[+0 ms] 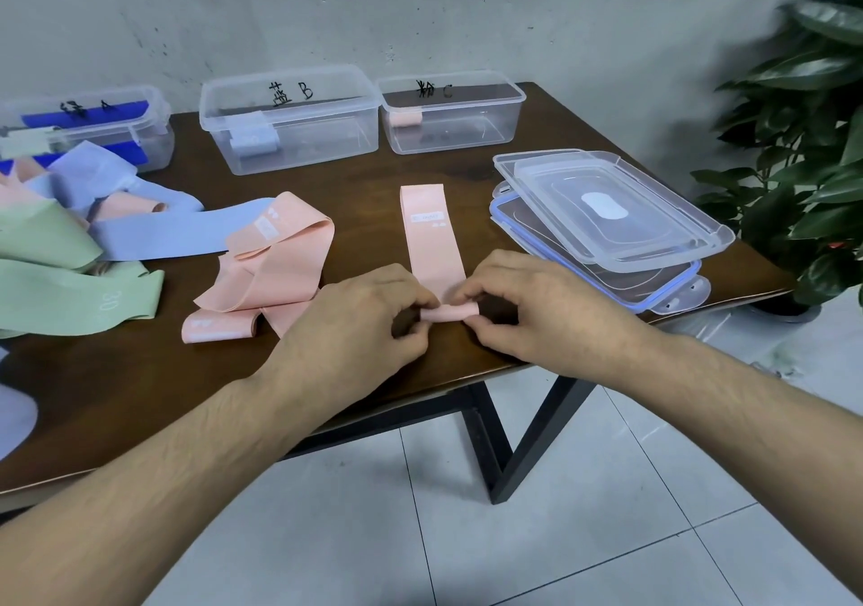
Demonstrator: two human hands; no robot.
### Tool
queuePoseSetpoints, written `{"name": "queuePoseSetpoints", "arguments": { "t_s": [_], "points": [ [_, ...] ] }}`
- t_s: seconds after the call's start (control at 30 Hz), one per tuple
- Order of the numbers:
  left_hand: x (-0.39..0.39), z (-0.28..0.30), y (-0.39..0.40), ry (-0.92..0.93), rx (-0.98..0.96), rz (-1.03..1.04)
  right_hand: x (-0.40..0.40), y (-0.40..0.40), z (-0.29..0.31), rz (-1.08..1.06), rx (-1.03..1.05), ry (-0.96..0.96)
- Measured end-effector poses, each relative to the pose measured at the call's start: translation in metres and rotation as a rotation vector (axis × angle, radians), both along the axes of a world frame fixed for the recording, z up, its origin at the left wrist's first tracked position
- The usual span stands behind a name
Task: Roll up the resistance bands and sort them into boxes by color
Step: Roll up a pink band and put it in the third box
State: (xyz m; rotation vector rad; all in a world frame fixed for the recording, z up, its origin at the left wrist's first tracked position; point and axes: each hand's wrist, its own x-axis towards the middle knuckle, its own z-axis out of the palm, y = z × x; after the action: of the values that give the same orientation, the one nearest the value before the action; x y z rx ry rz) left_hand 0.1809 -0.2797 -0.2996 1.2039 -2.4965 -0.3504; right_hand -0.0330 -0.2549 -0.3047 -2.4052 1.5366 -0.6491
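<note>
Flat pink elastic resistance band point(432, 236) on brown surface point(364, 175) | left hand point(359, 320), right hand point(527, 306) pinch its rolled near end | light, limp, springy; likely unrolls unless both roll ends stay pinched

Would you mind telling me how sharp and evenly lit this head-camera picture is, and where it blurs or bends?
Head view: soft, even light, faint shadows under both hands; the left hand and right hand pinching the pink resistance band are sharp; the green potted plant smears at the right edge; wide-angle bending curves the brown wooden table.
</note>
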Motion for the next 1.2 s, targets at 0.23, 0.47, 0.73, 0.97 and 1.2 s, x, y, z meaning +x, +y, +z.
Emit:
{"name": "queuePoseSetpoints", "arguments": {
  "t_s": [0.23, 0.47, 0.73, 0.97, 1.2],
  "points": [
    [0.004, 0.002, 0.017, -0.012, 0.041, -0.025, -0.004, 0.018, 0.003, 0.060, 0.032, 0.036],
    [0.001, 0.004, 0.017, -0.011, 0.114, 0.004, -0.002, 0.020, 0.007, 0.045, 0.034, 0.051],
    [0.001, 0.004, 0.017, 0.023, 0.136, 0.006, 0.000, 0.020, 0.007, 0.005, 0.084, -0.023],
    [0.004, 0.002, 0.016, 0.083, 0.069, -0.032, -0.002, 0.015, 0.008, -0.008, 0.181, -0.059],
    [0.003, 0.010, 0.006, 0.057, 0.131, -0.060, -0.001, 0.017, 0.005, 0.034, 0.049, 0.036]
  ]
}}
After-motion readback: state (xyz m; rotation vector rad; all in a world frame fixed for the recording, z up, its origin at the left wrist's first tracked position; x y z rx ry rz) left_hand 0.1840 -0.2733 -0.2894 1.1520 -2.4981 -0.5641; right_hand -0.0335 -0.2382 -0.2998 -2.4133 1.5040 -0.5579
